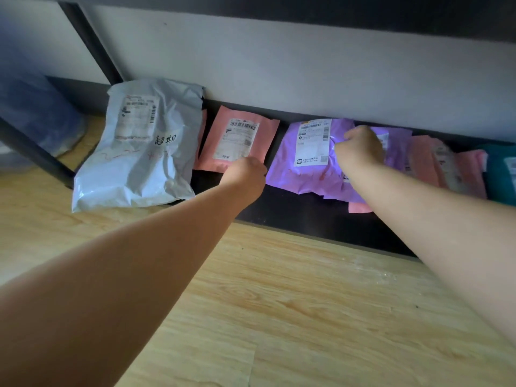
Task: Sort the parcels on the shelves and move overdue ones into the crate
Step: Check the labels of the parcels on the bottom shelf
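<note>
Left hand [245, 171] pinches pink parcel [237, 141], right hand [360, 148] purple parcel [304, 166], beside "超期" parcel [134, 163].

**Hidden, cropped, blurred**

The left hand [245, 171] hides its fingertips at the pink parcel [237, 141] — grip unclear. The right hand [360, 148] and purple parcel [301, 177] cover the parcels behind [424, 160]. The teal parcel [499, 174] is cropped at the right edge. The blue bag [42, 115] is blurred, and the label [312, 143] print is unreadable.
</note>
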Demonstrator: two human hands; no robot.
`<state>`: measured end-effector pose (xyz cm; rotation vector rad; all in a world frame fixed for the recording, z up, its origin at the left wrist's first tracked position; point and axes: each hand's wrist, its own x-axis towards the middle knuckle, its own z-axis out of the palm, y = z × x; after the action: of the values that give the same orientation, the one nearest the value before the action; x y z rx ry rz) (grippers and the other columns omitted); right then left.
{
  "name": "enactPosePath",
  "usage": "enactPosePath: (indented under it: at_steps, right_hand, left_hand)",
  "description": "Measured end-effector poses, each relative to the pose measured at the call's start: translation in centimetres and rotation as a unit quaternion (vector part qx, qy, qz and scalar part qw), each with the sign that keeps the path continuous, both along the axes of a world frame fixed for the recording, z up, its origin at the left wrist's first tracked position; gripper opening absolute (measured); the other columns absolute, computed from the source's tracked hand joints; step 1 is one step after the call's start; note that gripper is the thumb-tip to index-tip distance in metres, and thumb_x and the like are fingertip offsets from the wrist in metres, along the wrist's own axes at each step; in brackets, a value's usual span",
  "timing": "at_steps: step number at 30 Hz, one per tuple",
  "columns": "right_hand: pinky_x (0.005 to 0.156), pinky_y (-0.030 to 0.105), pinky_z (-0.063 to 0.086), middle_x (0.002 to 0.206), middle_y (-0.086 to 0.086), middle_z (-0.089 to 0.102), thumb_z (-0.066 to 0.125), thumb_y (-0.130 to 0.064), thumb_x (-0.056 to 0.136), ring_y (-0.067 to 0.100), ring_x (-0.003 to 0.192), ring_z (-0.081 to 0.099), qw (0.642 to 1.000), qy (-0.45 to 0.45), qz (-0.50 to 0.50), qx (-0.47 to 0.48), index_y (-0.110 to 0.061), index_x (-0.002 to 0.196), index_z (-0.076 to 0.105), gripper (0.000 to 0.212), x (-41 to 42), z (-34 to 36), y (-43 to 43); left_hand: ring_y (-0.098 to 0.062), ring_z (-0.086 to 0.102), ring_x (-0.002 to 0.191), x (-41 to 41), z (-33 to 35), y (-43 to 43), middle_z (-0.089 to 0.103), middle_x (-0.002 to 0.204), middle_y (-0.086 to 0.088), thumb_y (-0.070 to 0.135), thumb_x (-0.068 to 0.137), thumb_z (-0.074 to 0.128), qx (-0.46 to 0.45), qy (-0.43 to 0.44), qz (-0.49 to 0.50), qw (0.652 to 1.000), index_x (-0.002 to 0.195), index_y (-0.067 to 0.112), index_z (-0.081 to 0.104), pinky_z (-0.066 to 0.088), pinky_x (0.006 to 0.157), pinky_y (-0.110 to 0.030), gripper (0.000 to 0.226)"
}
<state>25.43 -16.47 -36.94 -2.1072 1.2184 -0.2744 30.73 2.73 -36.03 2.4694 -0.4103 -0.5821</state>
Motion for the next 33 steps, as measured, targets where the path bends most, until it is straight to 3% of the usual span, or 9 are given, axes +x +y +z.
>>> enactPosePath:
  at_steps: [3, 6, 8, 11, 13, 17, 22, 28, 33]
  right_hand:
    - [0.094, 0.036, 0.051, 0.122, 0.013, 0.065, 0.053, -0.010, 0.089, 0.034, 0.109, 0.064, 0.996, -0.053, 0.030, 0.061, -0.012, 0.122, 0.061, 0.034, 1.4, 0.6, 2.6]
    - [0.091, 0.041, 0.055, 0.106, 0.011, 0.070, 0.055, -0.014, 0.078, 0.031, 0.096, 0.068, 0.988, -0.075, 0.061, 0.123, -0.017, 0.107, 0.065, 0.031, 2.7, 0.1, 4.6]
    - [0.087, 0.039, 0.054, 0.090, 0.009, 0.066, 0.057, -0.010, 0.077, 0.025, 0.084, 0.064, 0.982, -0.069, 0.092, 0.148, -0.005, 0.101, 0.065, 0.026, 3.4, 0.0, 6.1]
    - [0.093, 0.047, 0.054, 0.101, 0.010, 0.068, 0.062, -0.011, 0.084, 0.032, 0.098, 0.066, 0.972, -0.051, 0.120, 0.194, -0.015, 0.098, 0.063, 0.014, 4.4, 0.1, 8.3]
    - [0.095, 0.045, 0.053, 0.112, 0.011, 0.067, 0.062, -0.013, 0.089, 0.032, 0.106, 0.064, 0.965, -0.038, 0.123, 0.229, -0.013, 0.110, 0.064, 0.021, 5.3, -0.4, 9.3]
    - [0.069, 0.031, 0.053, 0.116, 0.011, 0.065, 0.060, -0.017, 0.094, 0.026, 0.101, 0.062, 0.955, -0.020, 0.098, 0.279, -0.010, 0.124, 0.059, 0.030, 6.6, -1.5, 10.4]
    - [0.090, 0.044, 0.056, 0.114, 0.012, 0.066, 0.060, -0.017, 0.093, 0.030, 0.102, 0.065, 0.946, -0.015, 0.055, 0.318, -0.007, 0.124, 0.058, 0.032, 7.7, -1.9, 11.2]
    - [0.091, 0.047, 0.056, 0.106, 0.012, 0.070, 0.063, -0.013, 0.089, 0.030, 0.098, 0.068, 0.932, -0.029, 0.056, 0.356, -0.010, 0.117, 0.063, 0.028, 7.8, -2.3, 11.3]
    - [0.090, 0.046, 0.056, 0.109, 0.012, 0.070, 0.076, -0.026, 0.080, 0.031, 0.096, 0.068, 0.927, -0.047, 0.058, 0.368, -0.008, 0.122, 0.061, 0.048, 7.7, -2.8, 11.4]
  left_hand:
    - [-0.031, 0.060, 0.112, 1.0, 0.5, 1.2, 0.063, 0.114, -0.009, 0.004, 0.094, 0.045, -0.004, -0.024, 0.022, 0.999, 0.121, 0.008, 0.064, 0.048, 0.090, -0.033, 0.033]
    - [-0.027, 0.055, 0.116, 2.4, 0.3, 2.1, 0.055, 0.134, -0.005, -0.003, 0.089, 0.042, 0.001, -0.051, 0.058, 0.997, 0.131, 0.018, 0.057, 0.043, 0.085, -0.028, 0.048]
    - [-0.026, 0.052, 0.121, 3.5, 0.0, 2.7, 0.049, 0.141, -0.005, -0.003, 0.090, 0.041, -0.002, -0.069, 0.066, 0.995, 0.135, 0.019, 0.053, 0.042, 0.087, -0.029, 0.052]
    - [-0.026, 0.048, 0.126, 4.8, -1.0, 3.4, 0.041, 0.147, -0.003, 0.000, 0.093, 0.041, 0.007, -0.075, 0.057, 0.996, 0.139, 0.019, 0.049, 0.042, 0.091, -0.030, 0.051]
    - [-0.025, 0.044, 0.131, 5.1, -1.8, 4.0, 0.037, 0.152, -0.002, 0.000, 0.094, 0.040, 0.015, -0.067, 0.032, 0.997, 0.144, 0.020, 0.043, 0.040, 0.098, -0.030, 0.054]
    - [-0.023, 0.027, 0.145, 5.6, -3.4, 4.7, 0.024, 0.160, 0.000, 0.002, 0.097, 0.039, 0.041, -0.032, -0.006, 0.999, 0.152, 0.018, 0.029, 0.026, 0.118, -0.037, 0.058]
    - [-0.028, 0.044, 0.128, 6.6, -4.0, 4.8, 0.044, 0.142, -0.009, 0.010, 0.100, 0.035, 0.043, 0.016, 0.010, 0.999, 0.139, 0.007, 0.038, 0.036, 0.110, -0.037, 0.039]
    - [-0.028, 0.048, 0.122, 6.9, -4.4, 5.0, 0.047, 0.138, -0.012, 0.013, 0.101, 0.036, 0.025, 0.050, 0.018, 0.998, 0.143, 0.012, 0.038, 0.038, 0.101, -0.033, 0.042]
    - [-0.020, 0.051, 0.104, 6.0, -4.4, 5.0, 0.054, 0.133, -0.008, 0.013, 0.100, 0.039, -0.015, 0.057, 0.010, 0.998, 0.143, 0.018, 0.043, 0.037, 0.083, -0.027, 0.043]
